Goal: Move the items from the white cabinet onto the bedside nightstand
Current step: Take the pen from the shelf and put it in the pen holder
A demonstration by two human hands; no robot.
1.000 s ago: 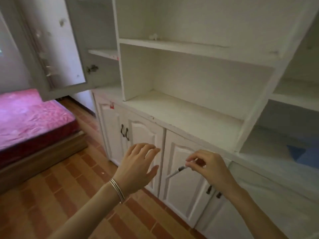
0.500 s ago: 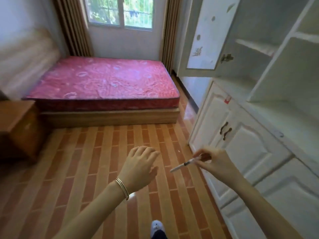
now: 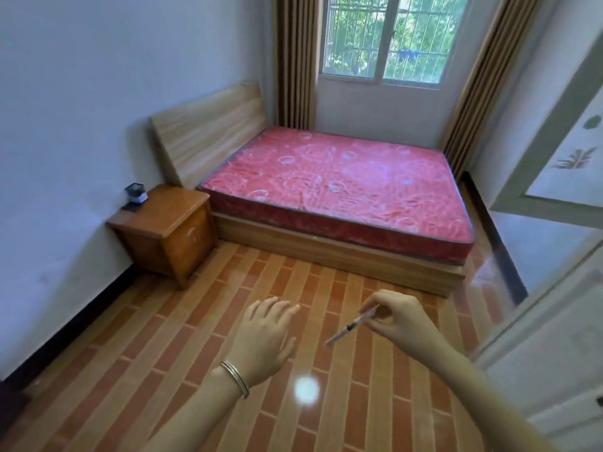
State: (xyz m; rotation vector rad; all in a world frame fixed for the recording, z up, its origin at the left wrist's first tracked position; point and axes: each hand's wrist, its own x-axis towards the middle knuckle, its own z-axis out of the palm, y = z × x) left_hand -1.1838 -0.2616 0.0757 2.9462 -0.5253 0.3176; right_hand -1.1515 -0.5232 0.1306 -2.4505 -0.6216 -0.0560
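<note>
nightstand (image 3: 164, 213) beside bed (image 3: 339, 190), brick-patterned floor (image 3: 182, 347)

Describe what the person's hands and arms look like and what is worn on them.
Both forearms are bare, with no sleeves in view. The left hand has thin metallic bangles round its wrist, looking like two or three stacked together. The right hand shows no jewellery, watch or glove. No rings are visible on either hand.

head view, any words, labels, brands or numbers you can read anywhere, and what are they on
None can be read.
Small dark box with a white base on the wooden nightstand: any print is too small and blurred.
Thin white pen with a dark band, pinched in the right hand: no legible marking.
White cabinet door: only leaf-like decorations, no text.
</note>
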